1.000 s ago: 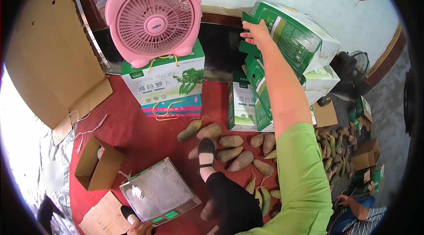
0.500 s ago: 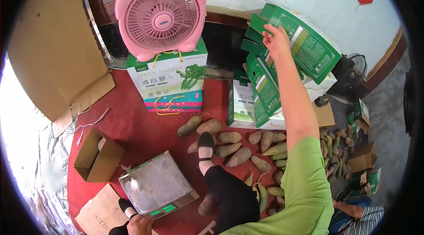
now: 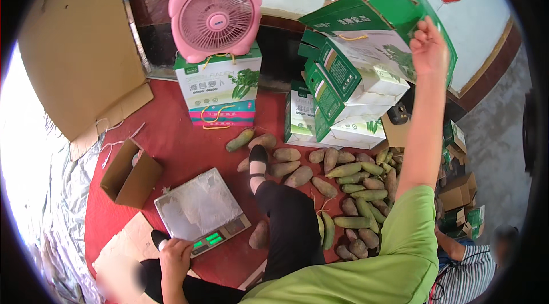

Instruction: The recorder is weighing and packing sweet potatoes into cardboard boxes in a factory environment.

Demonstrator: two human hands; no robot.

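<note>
At the upper right, my right hand (image 3: pixel 429 50) is closed on the edge of a green and white carton (image 3: pixel 372 41), with the arm stretched far out. This carton is tilted above a stack of similar cartons (image 3: pixel 343 78), and its green end flaps stand out. My left hand (image 3: pixel 175 255) is low in the view, fingers curled together, beside the front corner of a flat weighing scale (image 3: pixel 200 204). The scale has a silvery top and a lit green display. Whether the left fingers hold anything is hidden.
Many long green radishes (image 3: pixel 369 194) lie on the red floor covering (image 3: pixel 166 115). A pink bird-shaped fan (image 3: pixel 217 21) stands on a carton (image 3: pixel 220 84). An opened brown box (image 3: pixel 130 172) is at the left. Another person (image 3: pixel 466 272) sits at the lower right.
My right hand has moved right and taken hold of a carton, which has lifted and turned on the stack. My left hand has moved up to the scale's corner.
</note>
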